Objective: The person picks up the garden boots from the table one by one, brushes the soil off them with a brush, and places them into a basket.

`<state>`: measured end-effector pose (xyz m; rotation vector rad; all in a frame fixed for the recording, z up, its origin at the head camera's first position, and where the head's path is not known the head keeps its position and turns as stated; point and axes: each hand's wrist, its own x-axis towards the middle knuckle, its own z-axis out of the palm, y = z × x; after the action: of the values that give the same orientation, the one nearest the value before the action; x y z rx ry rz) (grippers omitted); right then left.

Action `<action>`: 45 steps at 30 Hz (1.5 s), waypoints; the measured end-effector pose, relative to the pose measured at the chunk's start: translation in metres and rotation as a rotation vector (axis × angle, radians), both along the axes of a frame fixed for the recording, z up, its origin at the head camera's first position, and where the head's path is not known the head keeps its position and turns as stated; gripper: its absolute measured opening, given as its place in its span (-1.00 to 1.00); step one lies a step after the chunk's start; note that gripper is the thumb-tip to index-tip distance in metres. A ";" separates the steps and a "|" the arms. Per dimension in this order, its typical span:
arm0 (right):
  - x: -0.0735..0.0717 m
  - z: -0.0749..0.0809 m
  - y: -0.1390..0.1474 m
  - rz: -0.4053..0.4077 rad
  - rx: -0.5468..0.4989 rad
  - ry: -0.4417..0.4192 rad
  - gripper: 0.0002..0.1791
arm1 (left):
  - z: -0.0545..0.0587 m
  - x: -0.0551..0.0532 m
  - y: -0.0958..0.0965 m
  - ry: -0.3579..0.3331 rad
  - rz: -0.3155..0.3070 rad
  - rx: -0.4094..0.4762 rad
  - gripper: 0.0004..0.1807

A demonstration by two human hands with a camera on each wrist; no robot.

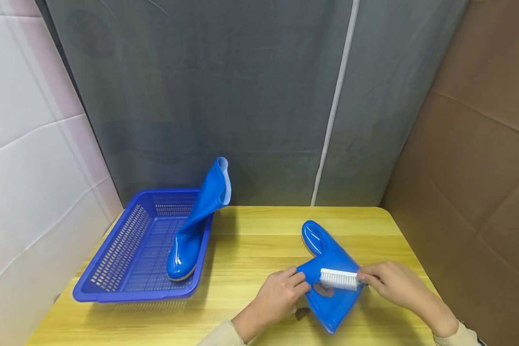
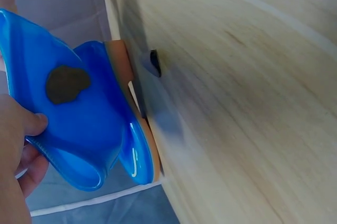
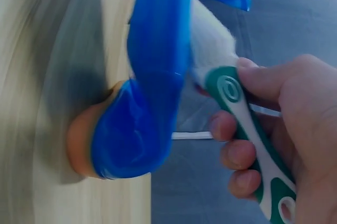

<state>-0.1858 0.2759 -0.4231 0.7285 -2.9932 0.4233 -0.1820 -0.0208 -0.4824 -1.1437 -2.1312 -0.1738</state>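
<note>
A blue rain boot with an orange-brown sole stands bent on the table. At the rim of its shaft, my left hand grips the boot, thumb on one side and fingers behind. A round brown stain marks the shaft. My right hand holds a scrub brush by its green and white handle. In the head view, the brush's white bristles overlap the boot just above the stain. A second blue boot leans in the basket at left.
The blue plastic basket occupies the left of the wooden table. A small dark object lies on the wood near the boot. Grey cloth hangs behind, with a white panel left and a brown one right.
</note>
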 end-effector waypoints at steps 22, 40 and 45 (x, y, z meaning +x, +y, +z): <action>0.002 -0.003 -0.003 0.123 -0.034 0.043 -0.82 | -0.002 0.001 -0.001 -0.010 -0.004 0.009 -0.78; -0.002 -0.008 -0.013 0.053 0.056 0.021 -0.85 | 0.001 0.003 0.001 -0.019 -0.013 -0.006 -0.77; -0.002 -0.005 -0.009 0.057 0.026 -0.020 -0.83 | 0.003 0.003 0.001 -0.027 -0.007 0.001 -0.78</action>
<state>-0.1883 0.2664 -0.4282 0.8190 -3.0083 0.3968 -0.1791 -0.0197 -0.4795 -1.1542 -2.1510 -0.1941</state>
